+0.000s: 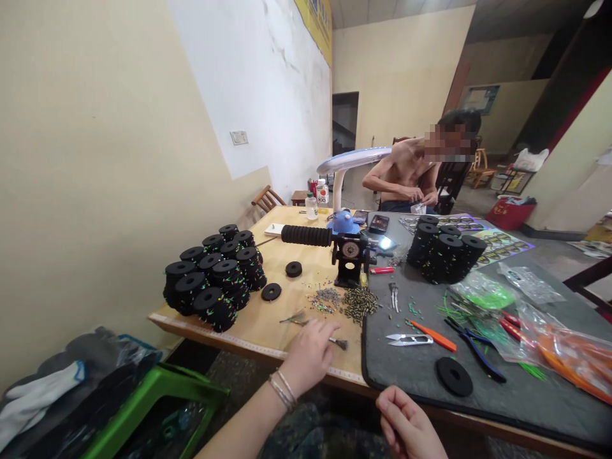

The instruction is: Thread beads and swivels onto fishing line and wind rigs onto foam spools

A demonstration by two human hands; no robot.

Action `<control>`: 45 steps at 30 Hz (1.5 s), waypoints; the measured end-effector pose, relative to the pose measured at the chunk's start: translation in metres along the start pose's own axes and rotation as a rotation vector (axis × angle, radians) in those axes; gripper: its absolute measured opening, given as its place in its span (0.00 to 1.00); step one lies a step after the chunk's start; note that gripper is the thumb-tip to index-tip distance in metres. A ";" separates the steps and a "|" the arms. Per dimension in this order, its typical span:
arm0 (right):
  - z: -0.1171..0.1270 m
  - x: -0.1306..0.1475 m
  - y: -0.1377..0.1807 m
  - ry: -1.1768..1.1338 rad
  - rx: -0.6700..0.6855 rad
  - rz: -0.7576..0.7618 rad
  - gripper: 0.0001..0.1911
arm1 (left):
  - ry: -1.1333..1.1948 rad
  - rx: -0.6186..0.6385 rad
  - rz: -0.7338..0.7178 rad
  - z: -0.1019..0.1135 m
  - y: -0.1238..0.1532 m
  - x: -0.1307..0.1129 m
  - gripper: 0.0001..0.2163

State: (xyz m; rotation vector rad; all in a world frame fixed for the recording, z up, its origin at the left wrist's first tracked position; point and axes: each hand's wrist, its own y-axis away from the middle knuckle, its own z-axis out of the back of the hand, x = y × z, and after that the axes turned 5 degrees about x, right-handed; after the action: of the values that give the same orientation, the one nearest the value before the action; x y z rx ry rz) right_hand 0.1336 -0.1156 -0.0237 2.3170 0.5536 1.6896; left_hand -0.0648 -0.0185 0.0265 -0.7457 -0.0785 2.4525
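The loosely spread left hand point(312, 354) is leaning beside a near, light-looking tuft point(340, 344), best pinched mid-stem; I'm not seeing whether the curled right hand point(405, 421) holds anything.

The little beads point(359, 306) are gold and black, the mat point(401, 373) gray, the lamp base point(344, 222) blue, the lighter point(381, 271) red.

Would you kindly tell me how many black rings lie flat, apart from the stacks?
3: one ring on the wood beside the left stacks, another ring farther back, and a third ring on the grey mat; more may be hidden.
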 end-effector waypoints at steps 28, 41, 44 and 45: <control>-0.025 -0.023 -0.001 0.104 -0.005 0.000 0.30 | 1.421 0.174 0.689 -0.074 0.079 -0.044 0.12; -0.026 -0.032 -0.003 0.171 -0.012 0.113 0.24 | 1.208 0.141 0.583 -0.075 0.080 -0.049 0.12; -0.025 -0.032 -0.003 0.179 -0.028 0.114 0.23 | 1.219 0.123 0.589 -0.077 0.080 -0.050 0.12; -0.025 -0.032 -0.003 0.177 -0.029 0.111 0.23 | 1.236 0.119 0.594 -0.077 0.080 -0.050 0.12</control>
State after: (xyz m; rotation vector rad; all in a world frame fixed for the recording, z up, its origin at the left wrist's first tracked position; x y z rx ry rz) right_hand 0.1012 -0.1272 -0.0449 2.2294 0.4360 1.9539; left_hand -0.0302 -0.1205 -0.0309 -2.2941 0.8362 1.9750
